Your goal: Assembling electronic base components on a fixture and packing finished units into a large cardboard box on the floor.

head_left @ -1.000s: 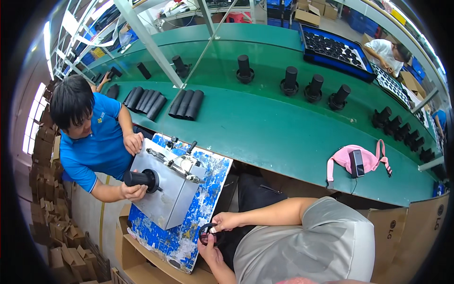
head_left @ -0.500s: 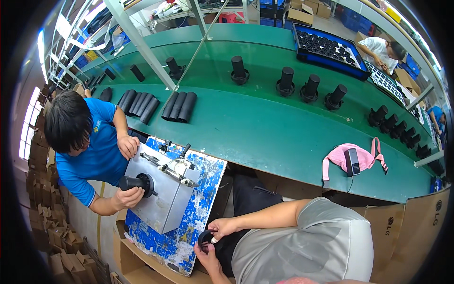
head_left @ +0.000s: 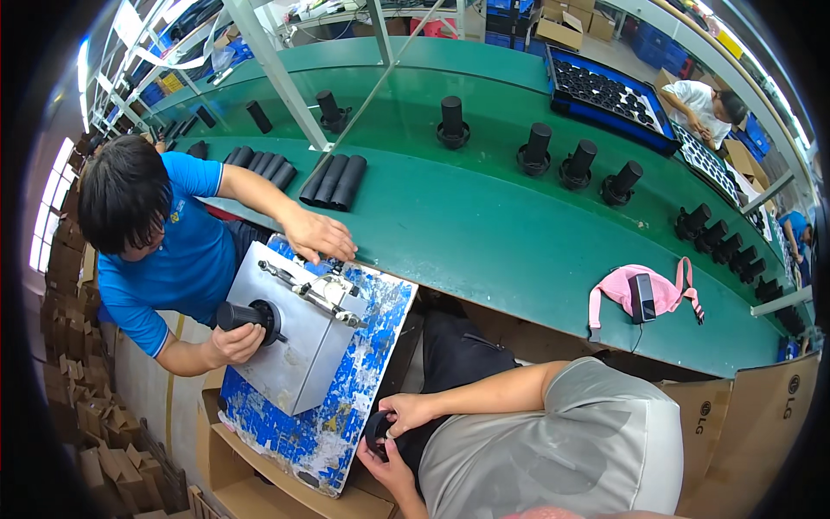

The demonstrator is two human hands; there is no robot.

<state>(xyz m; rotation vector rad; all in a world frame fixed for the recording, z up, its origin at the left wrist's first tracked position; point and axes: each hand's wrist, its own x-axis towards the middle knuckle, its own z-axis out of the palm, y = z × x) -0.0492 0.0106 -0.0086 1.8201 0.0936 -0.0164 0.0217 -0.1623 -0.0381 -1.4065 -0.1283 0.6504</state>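
Both of my hands are around a black ring-shaped part, close to the right edge of the worn blue board. My right hand grips its upper side with bent fingers, thumb towards the ring's inside. My left hand holds it from below, its fingers partly hidden by the ring. Across the board, a co-worker in a blue shirt holds a black cylinder with a flanged end against a grey metal box. The co-worker's other hand reaches over the metal clamp on the box.
A long green bench carries several black flanged cylinders and black tubes. A pink waist bag with a dark device lies on it. A blue tray of black parts stands farther back. Cardboard boxes stand behind me.
The co-worker's far hand has moved from the box's upper edge to over the clamp, whose handle it now covers. My hands keep the ring, barely moved. The view has shifted slightly.
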